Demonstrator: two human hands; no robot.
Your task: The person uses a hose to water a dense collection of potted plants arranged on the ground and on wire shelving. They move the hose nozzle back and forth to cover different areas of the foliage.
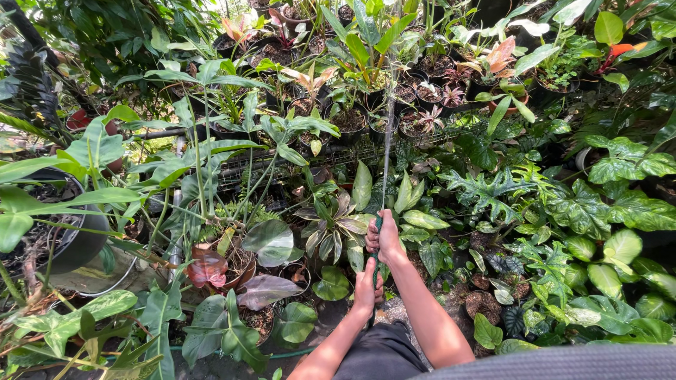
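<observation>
A thin green garden hose (375, 264) is gripped in front of the body by both fists, right hand (384, 238) leading, left hand (367, 287) behind, so water (386, 134) is jetted over crowded potted plants (415, 123).

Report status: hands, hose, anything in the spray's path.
Both hands shut on the hose: right hand ahead, left hand behind. Water stream arcs over leaves to the potted plants. Nothing blocking.

Daylit garden, dense potted plants (352, 119), wire shelf (282, 165), paved ground (211, 367)
</observation>
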